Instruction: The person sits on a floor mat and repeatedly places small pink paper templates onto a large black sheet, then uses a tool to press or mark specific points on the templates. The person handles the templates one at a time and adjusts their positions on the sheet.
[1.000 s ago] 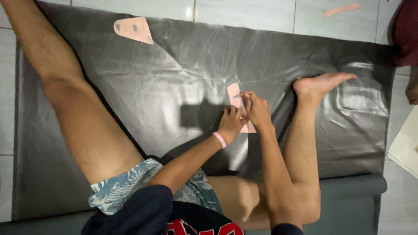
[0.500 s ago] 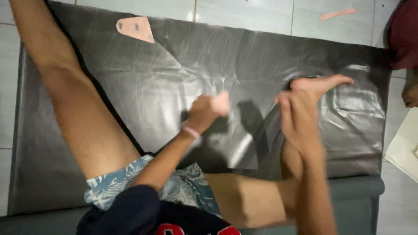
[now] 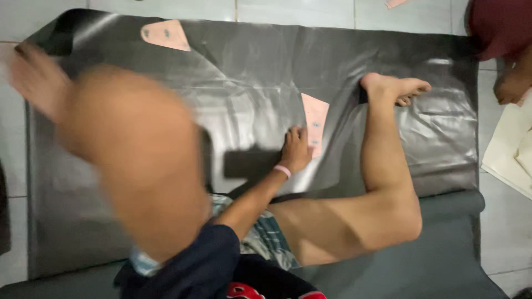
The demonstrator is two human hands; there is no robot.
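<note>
I sit on a dark grey sheet point(image 3: 249, 72) spread over the floor. My left hand point(image 3: 296, 148), with a pink band on the wrist, lies flat on the sheet, and its fingertips touch the left edge of a pink paper pattern piece point(image 3: 316, 119). That piece lies flat just left of my right shin point(image 3: 382, 149). My right hand is out of view. My left leg point(image 3: 138, 160) is raised and blurred and hides much of the sheet's left side.
A second pink pattern piece point(image 3: 165, 34) lies near the sheet's far left edge. Another person in maroon clothing point(image 3: 499, 27) is at the top right, with a limb point(image 3: 512, 83) beside the sheet. White paper sheets point(image 3: 510, 155) lie on the tiles at the right.
My left hand has set the pink piece down on the sheet and now rests flat against it. My right hand has left the view. My left leg has swung up into a blur.
</note>
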